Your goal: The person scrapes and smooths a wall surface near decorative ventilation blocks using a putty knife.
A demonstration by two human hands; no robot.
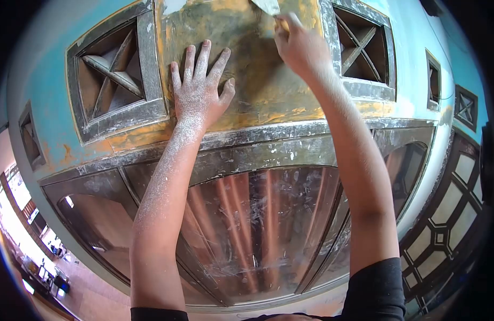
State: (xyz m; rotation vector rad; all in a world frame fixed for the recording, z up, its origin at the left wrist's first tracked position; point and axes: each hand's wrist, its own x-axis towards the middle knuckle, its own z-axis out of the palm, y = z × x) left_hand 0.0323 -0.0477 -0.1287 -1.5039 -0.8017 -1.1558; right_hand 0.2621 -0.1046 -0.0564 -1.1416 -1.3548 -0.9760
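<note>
My left hand (197,88), dusted with white powder up the forearm, lies flat with its fingers spread on a scraped wall panel (247,104) of dull olive and orange patches. Higher and to the right, my right hand (300,45) is wrapped round the handle of a scraper (267,6). The scraper's pale metal blade points up and left over the panel near the frame's top edge. Whether the blade touches the wall cannot be made out.
Framed vents with crossed bars flank the panel, one on the left (114,75) and one on the right (362,45). Below runs a worn wooden ledge (279,131) above a glass window (257,224) with curtains. A dark lattice door (439,235) stands at right.
</note>
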